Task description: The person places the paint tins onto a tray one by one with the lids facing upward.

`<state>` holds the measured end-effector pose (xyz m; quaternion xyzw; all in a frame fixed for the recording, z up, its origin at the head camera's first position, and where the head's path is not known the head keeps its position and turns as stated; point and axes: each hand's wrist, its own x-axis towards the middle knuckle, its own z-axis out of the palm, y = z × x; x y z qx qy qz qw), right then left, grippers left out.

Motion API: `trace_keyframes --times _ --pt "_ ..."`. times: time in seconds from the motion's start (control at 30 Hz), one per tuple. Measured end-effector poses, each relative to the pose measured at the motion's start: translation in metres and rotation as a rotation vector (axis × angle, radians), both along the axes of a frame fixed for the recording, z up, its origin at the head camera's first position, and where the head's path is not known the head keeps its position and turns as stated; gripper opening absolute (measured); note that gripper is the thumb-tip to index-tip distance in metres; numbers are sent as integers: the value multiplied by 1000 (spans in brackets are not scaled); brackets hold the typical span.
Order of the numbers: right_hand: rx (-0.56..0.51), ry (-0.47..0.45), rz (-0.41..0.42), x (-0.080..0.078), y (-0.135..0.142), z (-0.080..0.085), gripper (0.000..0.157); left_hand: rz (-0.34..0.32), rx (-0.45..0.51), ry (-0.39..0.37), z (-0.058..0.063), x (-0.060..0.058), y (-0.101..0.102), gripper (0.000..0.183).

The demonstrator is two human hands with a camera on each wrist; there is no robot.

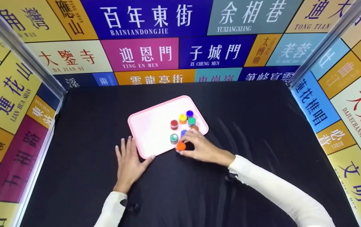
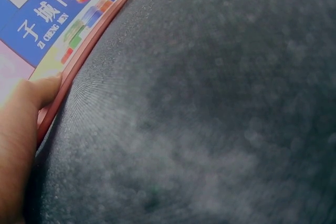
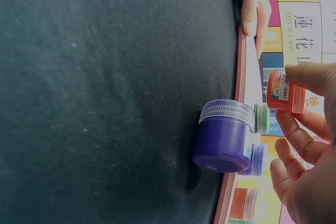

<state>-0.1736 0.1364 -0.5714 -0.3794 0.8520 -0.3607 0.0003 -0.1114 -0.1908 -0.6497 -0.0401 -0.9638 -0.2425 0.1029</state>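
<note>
My right hand (image 1: 201, 145) pinches a small orange paint jar (image 1: 181, 146) between thumb and fingertips, over the front edge of the pink tray (image 1: 150, 126). In the right wrist view the orange jar (image 3: 281, 92) is tipped on its side relative to that camera, its label showing. My left hand (image 1: 130, 167) lies at the tray's left front corner with fingers spread, the thumb touching the rim (image 2: 79, 59). On the tray stand several jars, among them a green jar (image 1: 174, 138), a red jar (image 1: 174, 124) and a blue jar (image 1: 183, 133) partly behind my right hand.
A purple paint jar (image 3: 223, 137) stands on the black cloth (image 1: 89, 126) just outside the tray; my right hand hides it in the head view. Yellow (image 1: 183, 118) and dark blue (image 1: 189, 113) jars stand towards the tray's right. Printed panels (image 1: 149, 53) enclose the table.
</note>
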Motion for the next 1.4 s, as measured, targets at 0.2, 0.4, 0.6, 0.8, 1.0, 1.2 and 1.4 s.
trace_keyframes --times 0.2,0.4,0.6,0.8,1.0,1.2,1.4 --pt "-13 2 8 -9 -4 -1 33 -4 -7 1 0 -3 1 119" --pt "-35 30 12 -18 -8 1 34 -6 -7 -34 2 -5 2 120" --pt "-12 9 11 -28 -14 5 33 -1 -12 -42 3 -6 2 120" --pt "-12 -50 -25 -38 -21 11 36 -4 -9 -15 3 -4 3 119" --pt "-21 -71 -52 -47 -28 15 40 -5 -18 -14 3 -4 2 120" --pt "-56 -47 -56 -56 -36 14 33 -1 -17 -17 3 -3 1 120" --pt "-62 -36 -83 -63 -46 9 32 4 -15 -16 2 0 0 120"
